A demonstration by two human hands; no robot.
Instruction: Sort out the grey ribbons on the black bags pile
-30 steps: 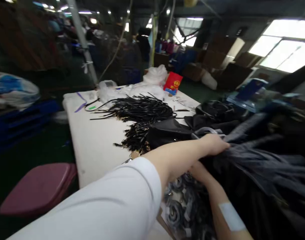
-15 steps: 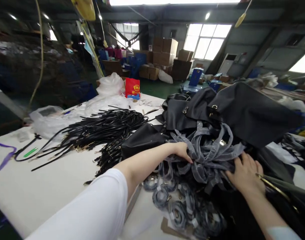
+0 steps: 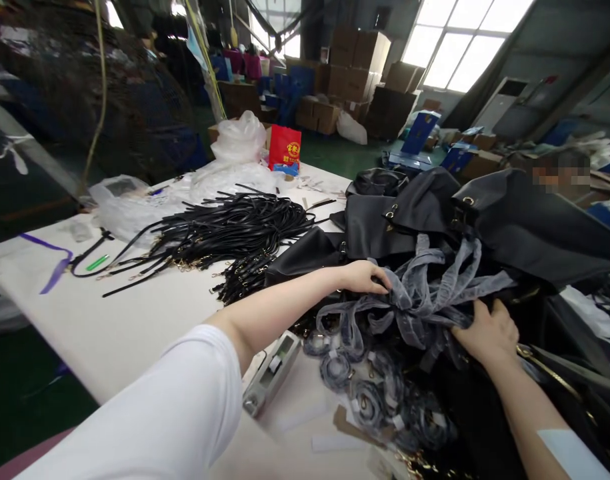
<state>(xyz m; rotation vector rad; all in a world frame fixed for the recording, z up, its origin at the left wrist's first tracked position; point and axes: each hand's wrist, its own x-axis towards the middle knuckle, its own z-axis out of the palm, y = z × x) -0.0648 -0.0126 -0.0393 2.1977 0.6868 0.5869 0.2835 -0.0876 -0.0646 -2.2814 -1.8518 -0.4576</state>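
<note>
A loose bunch of grey straps wrapped in clear film (image 3: 415, 300) lies over the black bags. My left hand (image 3: 367, 277) is closed at its left side, fingers curled against the wrapped straps. At the right end, my right hand (image 3: 489, 333) has its fingers bent around the bunch, partly hidden behind it. Just below lie several coiled straps in film (image 3: 367, 403) with metal clasps. Behind the bunch, black bags (image 3: 369, 227) with gold-coloured rings are heaped up.
Left on the white table (image 3: 149, 333) lies a pile of thin black straps (image 3: 235, 230). A green pen-like item (image 3: 97, 262), purple ribbon (image 3: 59, 270), clear plastic bags (image 3: 239, 140) and a red bag (image 3: 285, 147) are farther out. A long pale device (image 3: 272, 373) lies near my left forearm.
My view has tilted down and turned left, showing more of the pale device and the table's front. Both hands stay at the wrapped straps; my right fingers look more curled.
</note>
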